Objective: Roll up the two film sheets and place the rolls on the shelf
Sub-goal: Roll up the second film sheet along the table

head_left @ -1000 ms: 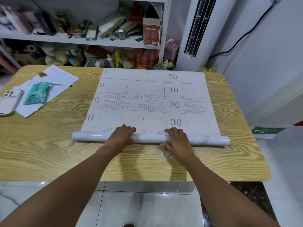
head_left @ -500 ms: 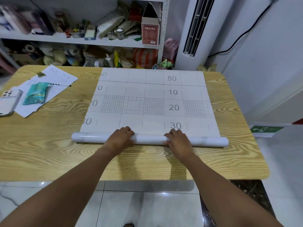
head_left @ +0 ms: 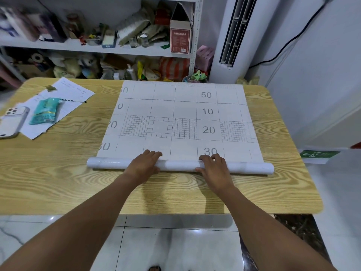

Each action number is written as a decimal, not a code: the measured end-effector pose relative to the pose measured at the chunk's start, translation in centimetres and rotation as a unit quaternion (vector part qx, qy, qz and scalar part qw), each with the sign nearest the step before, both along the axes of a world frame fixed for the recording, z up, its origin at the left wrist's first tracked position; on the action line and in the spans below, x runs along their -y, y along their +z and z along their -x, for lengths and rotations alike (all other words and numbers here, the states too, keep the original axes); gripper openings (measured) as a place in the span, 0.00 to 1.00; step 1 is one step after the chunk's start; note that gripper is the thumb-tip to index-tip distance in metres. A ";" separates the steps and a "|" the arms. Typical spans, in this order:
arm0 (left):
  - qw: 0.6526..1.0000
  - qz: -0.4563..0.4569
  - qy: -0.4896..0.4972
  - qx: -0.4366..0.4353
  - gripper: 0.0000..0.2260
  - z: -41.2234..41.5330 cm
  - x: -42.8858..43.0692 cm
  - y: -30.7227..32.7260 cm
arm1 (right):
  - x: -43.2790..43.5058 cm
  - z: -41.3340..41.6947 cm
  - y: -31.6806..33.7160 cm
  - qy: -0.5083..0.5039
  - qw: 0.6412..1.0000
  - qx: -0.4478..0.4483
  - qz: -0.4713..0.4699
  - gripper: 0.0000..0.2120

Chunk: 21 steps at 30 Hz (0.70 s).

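A white film sheet with grey grid lines and numbers lies flat across the wooden table. Its near end is wound into a white roll that runs left to right. My left hand rests on top of the roll left of its middle, fingers curled over it. My right hand presses on the roll right of its middle, fingers over the far side. I see only one sheet. The white shelf stands behind the table, crowded with things.
A phone, a teal packet, papers and a pen lie on the table's left part. A red carton stands on the shelf. A tall white air conditioner is at the back right. Tiled floor lies below the table's near edge.
Both hands have pushed the roll a little farther from me, so it now reaches the row marked 30 and covers more of the sheet.
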State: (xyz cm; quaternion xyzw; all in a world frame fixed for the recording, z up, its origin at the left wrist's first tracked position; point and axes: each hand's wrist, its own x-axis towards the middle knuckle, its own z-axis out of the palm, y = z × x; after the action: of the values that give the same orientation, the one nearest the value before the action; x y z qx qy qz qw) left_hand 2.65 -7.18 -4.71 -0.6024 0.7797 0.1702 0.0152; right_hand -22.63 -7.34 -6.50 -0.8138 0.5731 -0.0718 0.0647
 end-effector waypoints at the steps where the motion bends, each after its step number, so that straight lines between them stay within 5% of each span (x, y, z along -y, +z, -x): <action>1: 1.000 0.001 0.005 -0.003 0.19 0.0 -0.1 0.0 | -0.1 0.1 -0.1 0.008 1.000 -0.006 0.001 0.16; 8: 1.000 0.002 -0.002 0.001 0.08 -0.1 -0.2 -0.2 | -0.1 0.3 -0.1 -0.001 1.000 -0.006 -0.009 0.17; 15: 0.996 0.086 -0.036 -0.008 0.10 -0.6 -0.7 -0.8 | 0.3 0.0 -0.2 -0.009 0.998 -0.060 -0.011 0.16; 21: 0.997 0.057 -0.054 0.027 0.22 -0.1 -0.9 -0.6 | 0.5 0.1 -0.4 -0.008 0.999 -0.035 -0.024 0.18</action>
State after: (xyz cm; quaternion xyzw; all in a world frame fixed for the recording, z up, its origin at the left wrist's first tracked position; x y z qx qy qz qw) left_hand 2.79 -6.33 -5.34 -0.5634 0.8190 0.1080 0.0117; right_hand -22.73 -7.79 -6.86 -0.8091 0.5835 -0.0297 0.0634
